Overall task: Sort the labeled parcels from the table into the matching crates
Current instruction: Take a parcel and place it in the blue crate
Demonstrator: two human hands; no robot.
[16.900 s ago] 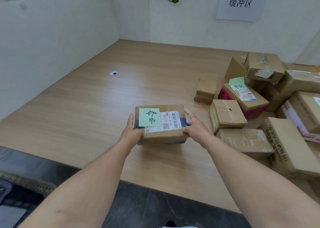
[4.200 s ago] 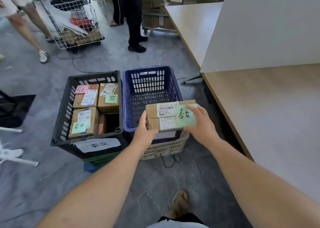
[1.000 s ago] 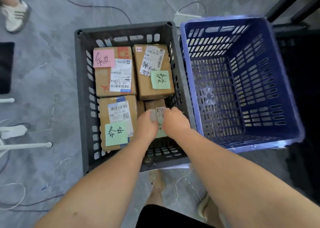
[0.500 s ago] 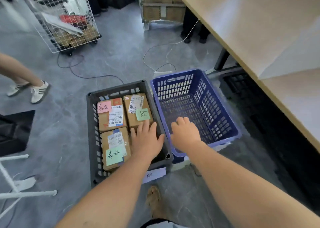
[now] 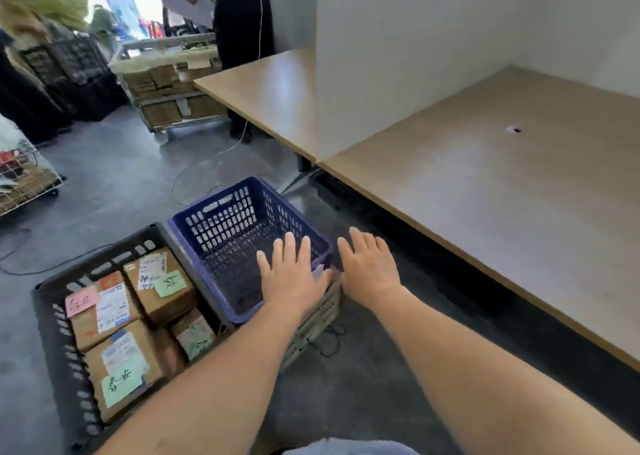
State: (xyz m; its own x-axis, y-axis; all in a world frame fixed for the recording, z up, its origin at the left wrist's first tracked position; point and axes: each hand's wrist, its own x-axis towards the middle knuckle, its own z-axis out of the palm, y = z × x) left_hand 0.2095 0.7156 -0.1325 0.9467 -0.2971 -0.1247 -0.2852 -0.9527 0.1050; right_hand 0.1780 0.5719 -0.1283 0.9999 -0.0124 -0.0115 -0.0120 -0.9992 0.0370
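Both hands are empty, palms down, fingers straight and spread, set apart side by side; the left hand hangs over the near right corner of the blue crate, the right hand just outside that rim, above the floor between crate and table; whether either touches the crate cannot be told. Four parcels sit in the black crate to the left of both hands; they are brown cardboard boxes, taped, with white printed labels and handwritten sticky notes, most of them green and one pink; three lie flat with labels up, while the smallest sits at a slant in the gap by the right wall. The blue crate is slotted rigid plastic, holds nothing visible, and rests on a beige crate of like make. The table lies right and forward of the hands, its near edge running diagonally from upper left to lower right; its top is smooth pale wood laminate, backed by a white divider. No unsorted parcel is in view on it. Judgement: the next fetch lies to the right, and the right hand is nearer.
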